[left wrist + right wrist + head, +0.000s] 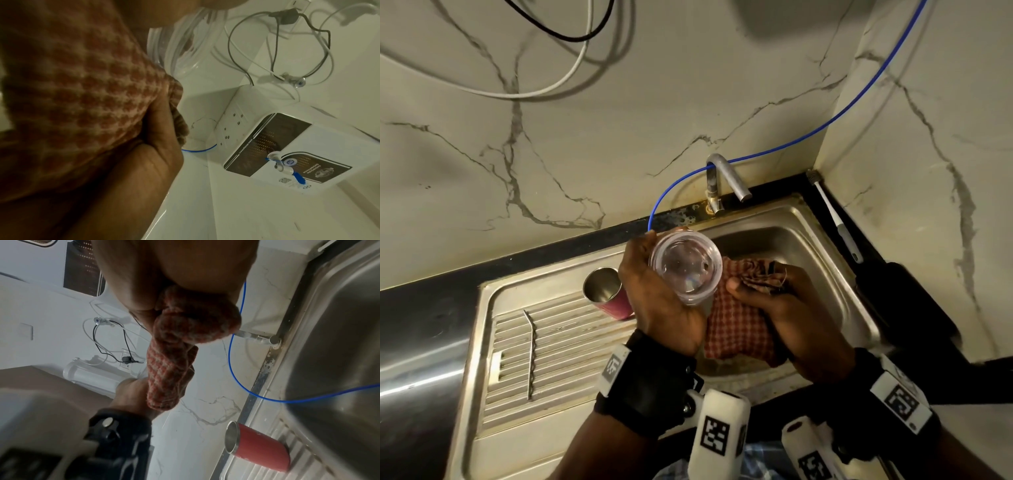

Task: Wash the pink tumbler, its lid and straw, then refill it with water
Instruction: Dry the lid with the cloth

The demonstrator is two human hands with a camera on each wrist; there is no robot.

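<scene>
White water purifier (pixel 320 146) on the wall: along the left edge of its dark front panel (pixel 265 142) runs small print that looks like a web address, too blurred to make out for certain. Lower on the same panel, beside a round emblem, sit two lines of white lettering, the larger seeming to read "DrinkPrime". Beneath the blue-handled tap (pixel 287 167) is a small square code. Black-and-white square marker tags (pixel 715 435) sit on the white wrist-worn blocks; they carry no readable words
</scene>
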